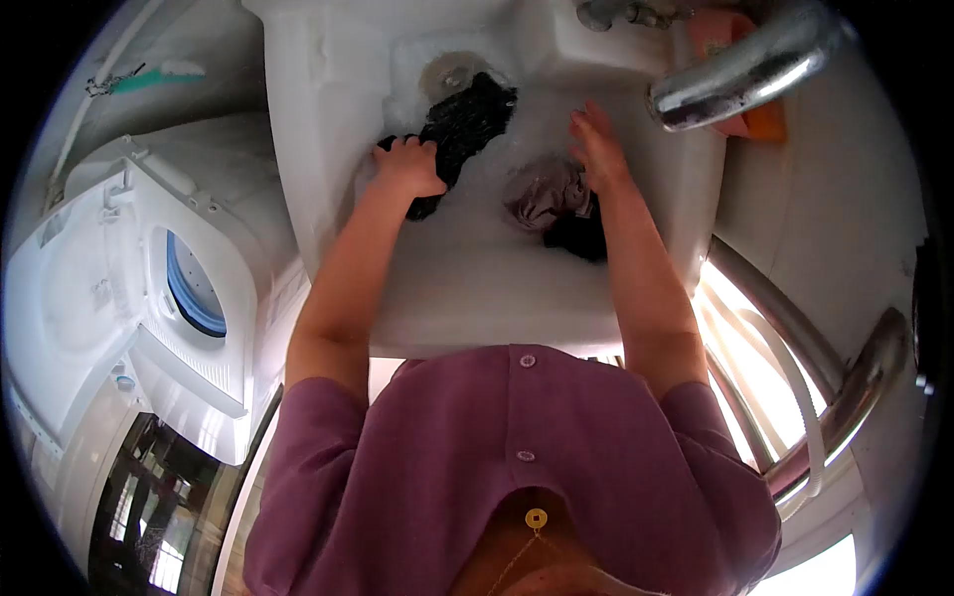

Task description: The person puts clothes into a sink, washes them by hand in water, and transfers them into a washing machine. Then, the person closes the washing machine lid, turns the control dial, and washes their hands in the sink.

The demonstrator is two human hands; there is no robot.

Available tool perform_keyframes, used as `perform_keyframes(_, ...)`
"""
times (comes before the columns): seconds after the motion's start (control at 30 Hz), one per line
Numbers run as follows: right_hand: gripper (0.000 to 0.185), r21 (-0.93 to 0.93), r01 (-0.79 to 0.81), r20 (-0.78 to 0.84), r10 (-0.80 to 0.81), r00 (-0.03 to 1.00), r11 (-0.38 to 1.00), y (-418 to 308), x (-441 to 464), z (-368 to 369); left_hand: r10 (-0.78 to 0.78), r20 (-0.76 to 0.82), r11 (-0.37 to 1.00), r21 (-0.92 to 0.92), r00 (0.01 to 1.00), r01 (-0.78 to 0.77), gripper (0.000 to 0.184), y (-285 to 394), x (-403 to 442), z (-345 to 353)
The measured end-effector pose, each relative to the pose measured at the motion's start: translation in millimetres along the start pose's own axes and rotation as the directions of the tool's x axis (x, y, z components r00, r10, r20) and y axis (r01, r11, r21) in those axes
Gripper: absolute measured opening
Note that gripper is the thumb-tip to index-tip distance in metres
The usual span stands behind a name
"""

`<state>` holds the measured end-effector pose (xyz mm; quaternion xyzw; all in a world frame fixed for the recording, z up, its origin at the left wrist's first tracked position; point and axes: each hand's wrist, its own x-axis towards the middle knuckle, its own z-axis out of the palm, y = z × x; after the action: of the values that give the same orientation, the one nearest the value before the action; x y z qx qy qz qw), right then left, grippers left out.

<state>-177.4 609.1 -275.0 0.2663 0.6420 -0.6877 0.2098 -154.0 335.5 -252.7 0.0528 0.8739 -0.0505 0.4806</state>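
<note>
A wet black cloth (465,124) lies bunched in the white sink (477,308), stretching from the drain towards the left. My left hand (408,169) is closed over its near left end, fingers curled on the fabric. To the right, a greyish-brown cloth (547,192) is crumpled on the sink floor, with a second black cloth (576,236) against it, partly hidden by my forearm. My right hand (598,149) is just above and beside the greyish-brown cloth, its fingers apart and holding nothing. Whether it touches that cloth I cannot tell.
A thick chrome pipe (750,74) juts over the sink's right side, near a pink and orange object (740,99). A small tap (631,14) sits at the back. On the left stands a white washing machine (189,288), lid raised. A green-and-white brush (159,77) lies behind it.
</note>
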Motion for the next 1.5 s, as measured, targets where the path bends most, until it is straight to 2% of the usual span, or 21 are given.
perform_keyframes(0.03,0.057,-0.018,-0.060,-0.004,0.060,0.998,0.998,3,1,1,0.000,-0.002,1.000,0.001,1.000,0.000,0.079,2,9,-3)
perform_keyframes(0.1,0.055,-0.038,-0.126,-0.017,0.125,0.992,0.991,19,-4,5,-0.222,-0.356,0.902,-0.429,0.908,0.052,0.086,18,22,-4)
perform_keyframes(0.23,0.051,-0.112,-0.207,0.161,0.224,0.961,0.972,45,-31,34,-0.362,-0.471,0.900,-0.403,0.804,0.169,0.085,65,59,68)
perform_keyframes(0.3,0.050,-0.131,-0.266,0.197,0.288,0.937,0.955,48,-40,36,0.263,-0.194,0.942,0.264,0.945,-0.208,0.083,65,57,90)
perform_keyframes(0.37,0.045,-0.044,-0.284,0.233,0.287,0.929,0.958,49,-44,35,0.373,-0.160,0.875,0.389,0.914,-0.289,0.081,39,41,73)
perform_keyframes(0.4,0.045,-0.040,-0.283,0.230,0.284,0.931,0.958,51,-41,34,0.163,-0.358,0.984,0.123,0.920,-0.127,0.080,30,37,70)
perform_keyframes(0.47,0.037,0.193,-0.374,0.114,0.358,0.927,0.907,60,-33,31,-0.294,-0.574,0.915,-0.400,0.765,0.051,0.072,29,58,99)
perform_keyframes(0.57,0.035,0.156,-0.385,0.122,0.369,0.921,0.909,60,-32,33,-0.111,-0.440,0.980,-0.198,0.891,0.024,0.077,60,57,113)
perform_keyframes(0.6,0.035,0.153,-0.388,0.125,0.371,0.920,0.909,61,-36,33,0.194,-0.491,0.980,0.052,0.849,-0.194,0.067,51,41,105)
perform_keyframes(0.7,0.048,0.081,-0.448,0.228,0.421,0.878,0.890,63,-38,37,-0.067,-0.228,0.948,-0.319,0.971,-0.009,0.050,32,34,61)
perform_keyframes(0.77,0.050,0.134,-0.571,0.251,0.530,0.810,0.810,72,-41,43,-0.130,-0.382,0.912,-0.408,0.915,-0.041,0.040,32,23,53)
perform_keyframes(0.83,0.055,0.196,-0.678,0.301,0.615,0.729,0.708,46,-54,64,0.021,-0.740,0.872,-0.316,0.673,-0.374,0.040,44,-23,31)
perform_keyframes(0.9,0.060,0.252,-0.768,0.358,0.681,0.639,0.588,32,-60,72,0.156,-0.816,0.700,-0.306,0.556,-0.645,0.045,52,-48,33)
perform_keyframes(0.97,0.070,0.556,-0.651,0.562,0.344,0.752,0.517,30,-61,75,0.234,-0.840,0.566,-0.291,0.489,-0.771,0.048,67,-82,41)
perform_keyframes(1.03,0.065,0.445,-0.680,0.725,0.211,0.655,0.583,39,-49,66,0.280,-0.848,0.503,-0.270,0.450,-0.821,0.049,71,-117,45)
perform_keyframes(1.13,0.041,0.432,-0.496,0.478,0.275,0.834,0.753,24,-68,68,0.121,-0.709,-0.039,-0.703,0.695,-0.710,0.045,63,-137,47)
perform_keyframes(1.17,0.041,0.435,-0.490,0.475,0.270,0.838,0.755,8,-84,73,0.125,-0.713,-0.040,-0.699,0.690,-0.714,0.045,57,-131,44)
perform_keyframes(1.23,0.040,0.478,-0.636,0.625,0.273,0.731,0.606,-12,-112,87,-0.248,-0.533,-0.699,-0.479,0.809,-0.531,0.041,45,-120,31)
perform_keyframes(1.37,0.042,0.583,-0.441,0.472,0.157,0.867,0.682,-17,-130,114,-0.341,-0.493,-0.698,-0.437,0.800,-0.567,0.041,54,-109,22)
perform_keyframes(1.47,0.049,0.571,-0.519,0.548,0.175,0.818,0.636,-7,-136,119,-0.422,-0.646,-0.199,-0.618,0.636,-0.761,0.036,57,-106,26)
perform_keyframes(1.5,0.051,0.523,-0.577,0.621,0.183,0.762,0.627,-9,-141,121,-0.418,-0.649,-0.198,-0.617,0.635,-0.762,0.036,52,-103,23)
